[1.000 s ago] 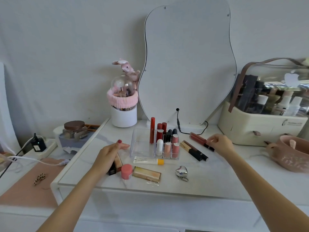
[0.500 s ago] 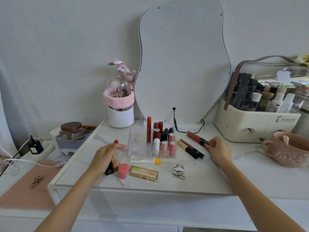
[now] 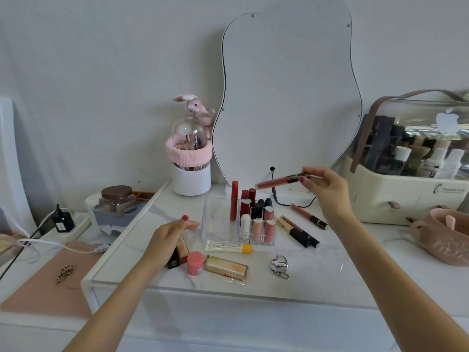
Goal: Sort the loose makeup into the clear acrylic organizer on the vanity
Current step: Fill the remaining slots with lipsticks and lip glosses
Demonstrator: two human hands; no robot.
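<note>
The clear acrylic organizer [image 3: 218,219] stands mid-vanity, with several lipsticks upright in its right-hand slots and its left compartment bare. My right hand [image 3: 326,190] holds a red lip gloss tube [image 3: 278,182] horizontally in the air above the organizer's back right. My left hand [image 3: 168,237] rests fingers apart on a brown boxed item [image 3: 181,251] left of the organizer. Loose on the top lie a second gloss tube [image 3: 308,216], two black-and-gold tubes [image 3: 297,231], a white tube with a yellow cap [image 3: 228,247], a pink jar [image 3: 195,263] and a gold wrapped compact [image 3: 225,268].
A silver heart keyring [image 3: 279,265] lies near the front edge. A wavy mirror [image 3: 286,97] leans at the back beside a brush holder [image 3: 190,171]. A cream cosmetics case [image 3: 411,189] and pink bowl [image 3: 444,237] stand right. A jar [image 3: 116,199], plug and cables sit left.
My right hand has picked one gloss tube off the vanity top and lifted it up and to the left, above the organizer. My left hand has stayed where it was.
</note>
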